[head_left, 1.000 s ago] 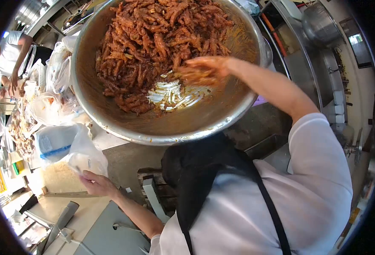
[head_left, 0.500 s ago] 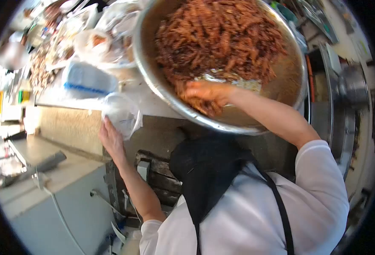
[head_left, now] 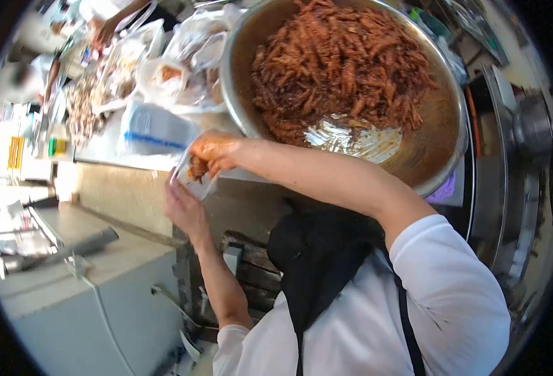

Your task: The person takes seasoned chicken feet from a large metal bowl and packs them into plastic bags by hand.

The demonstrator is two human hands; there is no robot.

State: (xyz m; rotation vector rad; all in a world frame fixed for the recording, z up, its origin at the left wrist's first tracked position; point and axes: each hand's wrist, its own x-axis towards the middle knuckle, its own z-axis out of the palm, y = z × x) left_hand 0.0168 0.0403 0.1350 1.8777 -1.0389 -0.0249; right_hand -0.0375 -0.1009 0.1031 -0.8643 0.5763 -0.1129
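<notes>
A large steel basin (head_left: pixel 447 178) holds a heap of reddish-brown, sauce-coated chicken feet (head_left: pixel 345 69). My left hand (head_left: pixel 185 208) grips a clear plastic tub (head_left: pixel 210 186) in front of the table edge, its fingers around the outside. Over the tub's mouth is my right hand (head_left: pixel 217 150), smeared with orange sauce and curled around a clump of chicken feet. Part of that clump shows below the fingers, inside the rim. Sauce coats the basin's bare near side.
A plastic-wrapped white and blue pack (head_left: pixel 154 128) lies on the table left of the basin. Behind it are bagged foods and a white bowl (head_left: pixel 163 80). A white cabinet (head_left: pixel 101 301) stands at lower left. Other people are at the far left.
My right hand has moved left out of the basin to the tub, carrying a clump of chicken feet. My left hand still holds the tub, now tilted toward the right hand.
</notes>
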